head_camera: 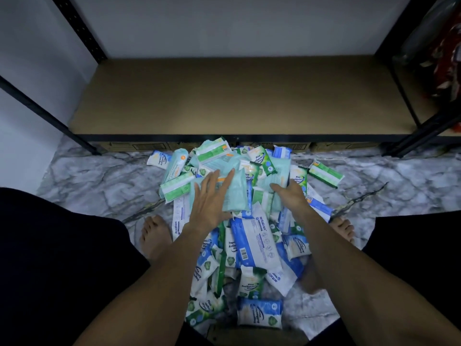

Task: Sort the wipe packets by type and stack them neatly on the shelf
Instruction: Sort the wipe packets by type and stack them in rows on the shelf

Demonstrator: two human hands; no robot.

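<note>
**Both hands on the packet heap, shelf board bare**

Head view, only camera. A heap of soft plastic wipe packets (239,221) lies on the grey-veined marble-look floor (99,181), running from the centre of the frame down to the lower middle. Types visible: pale teal packets with green-and-white label strips, green-and-white "Pine Antibacterial" packets, blue-and-white packets, and long white packets with a blue band marked "antabax". Print on most others is too small or creased to read.

The left hand (209,203) lies flat at frame centre, fingers spread apart and extended, palm down against a pale teal packet (235,193) standing tilted on the heap. Whether the thumb hooks under it is hidden.

The right hand (291,196), right of centre, presses into the heap; its fingertips are buried among the packets, so I cannot tell whether they are closed on anything.

The tan fibreboard shelf board (237,96) with black metal front rail spans the upper half; no packets on it. The far edge of the heap touches or slips under the rail; which one is unclear. Brown cartons below the board show only as a thin strip. A bare foot (154,236) shows at left of the heap; the other, at right, is partly cut off by the forearm. Dark, blurred red-patterned objects (446,58) at the upper right edge are unidentifiable.
</note>
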